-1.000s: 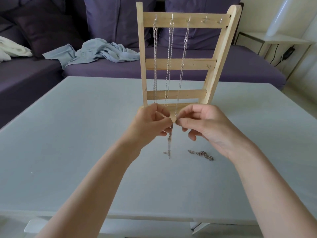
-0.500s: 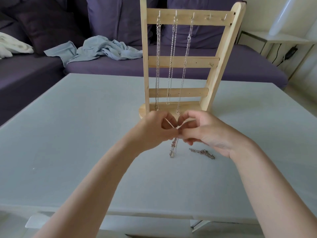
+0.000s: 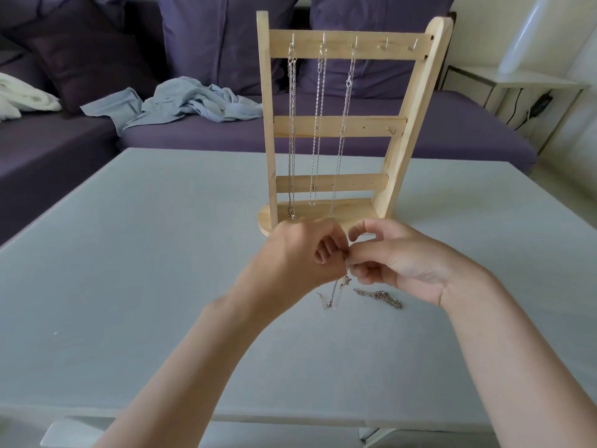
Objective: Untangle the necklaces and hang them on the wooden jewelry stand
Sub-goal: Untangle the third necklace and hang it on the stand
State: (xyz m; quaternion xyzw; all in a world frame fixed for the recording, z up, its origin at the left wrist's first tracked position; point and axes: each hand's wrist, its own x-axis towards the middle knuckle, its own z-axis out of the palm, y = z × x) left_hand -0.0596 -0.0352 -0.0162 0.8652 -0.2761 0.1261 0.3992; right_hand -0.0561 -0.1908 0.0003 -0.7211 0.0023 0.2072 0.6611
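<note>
Chain (image 3: 336, 291) you pinch: thin silvery metal, glinting. Second chain (image 3: 379, 296) right of your grip: same metal, coarser links. Stand (image 3: 336, 185) beyond grip: pale bare wood, matt, small metal hooks. Table (image 3: 145, 253) under grip: smooth, matt, grey-white.

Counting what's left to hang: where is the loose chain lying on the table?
The loose chain lies on the table, just below the right hand, in front of the stand.

Home living room, purple sofa (image 3: 323, 137), cushions (image 3: 223, 37), coffee table (image 3: 145, 253)
</note>
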